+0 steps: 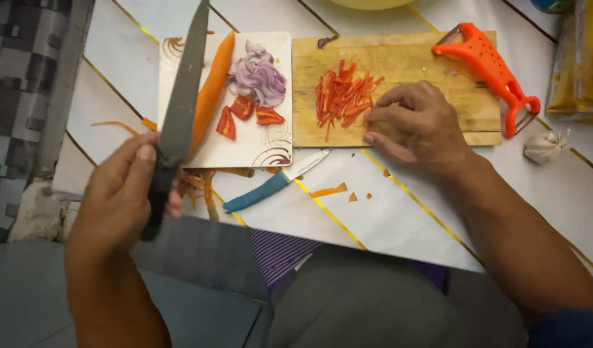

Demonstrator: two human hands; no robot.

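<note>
Orange peeler [493,67], red pepper strips [343,96], purple onion [257,77] (sliced), blue-handled knife [257,193]

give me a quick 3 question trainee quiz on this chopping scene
1. True or false: the left hand holds the large dark knife with its blade raised over the white plate.
2. What does the right hand rest on? A) the orange peeler B) the wooden cutting board, beside the red pepper strips C) the blue-handled knife
3. Fill in: the whole peeled vegetable on the plate, next to the sliced purple onion, is a ____.

Key: 1 true; 2 B; 3 carrot
</note>
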